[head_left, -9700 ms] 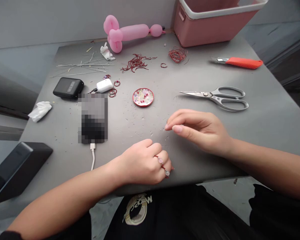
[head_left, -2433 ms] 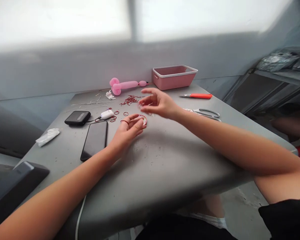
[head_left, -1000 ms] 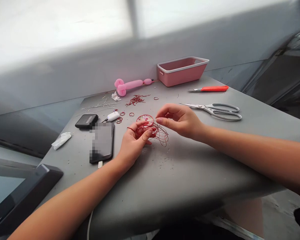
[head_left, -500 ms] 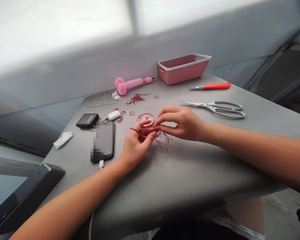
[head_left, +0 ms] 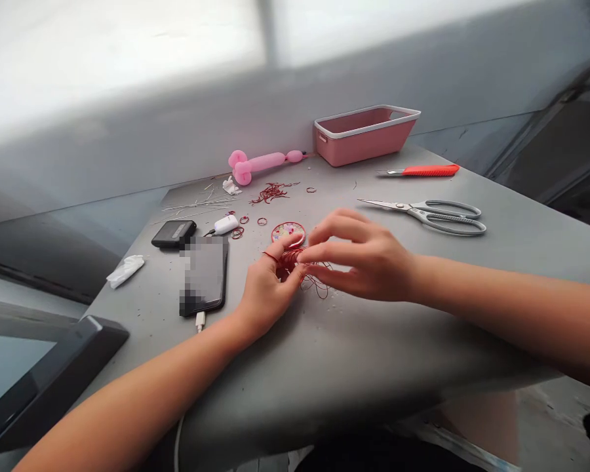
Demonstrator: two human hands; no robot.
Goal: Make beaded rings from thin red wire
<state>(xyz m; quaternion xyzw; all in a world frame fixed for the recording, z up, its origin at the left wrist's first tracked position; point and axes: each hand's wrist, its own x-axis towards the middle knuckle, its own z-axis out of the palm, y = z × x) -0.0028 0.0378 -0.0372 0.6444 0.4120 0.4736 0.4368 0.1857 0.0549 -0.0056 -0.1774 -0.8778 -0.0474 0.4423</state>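
A bundle of thin red cord [head_left: 291,257] is pinched between the thumb and fingers of my left hand [head_left: 268,285]. One strand loops round a finger of this hand, and loose loops hang down on the right. My right hand [head_left: 368,259] meets the bundle from the right, its thumb and a fingertip close together on the cord while the upper fingers are spread. Just behind the fingers lies a round red-rimmed piece [head_left: 288,231] with a colourful face, partly covered by my left hand.
Scissors [head_left: 423,213] and an orange-handled utility knife [head_left: 430,171] lie to the right. At the back are a pink basket [head_left: 364,147], a pink balloon figure [head_left: 263,162] and red cord scraps [head_left: 271,192]. A phone [head_left: 209,275], black case [head_left: 174,234] and tissue [head_left: 126,271] lie left.
My right hand has turned and moved slightly towards my left hand, with its fingers more spread and covering more of the cord loops. My left hand keeps its hold on the bundle.
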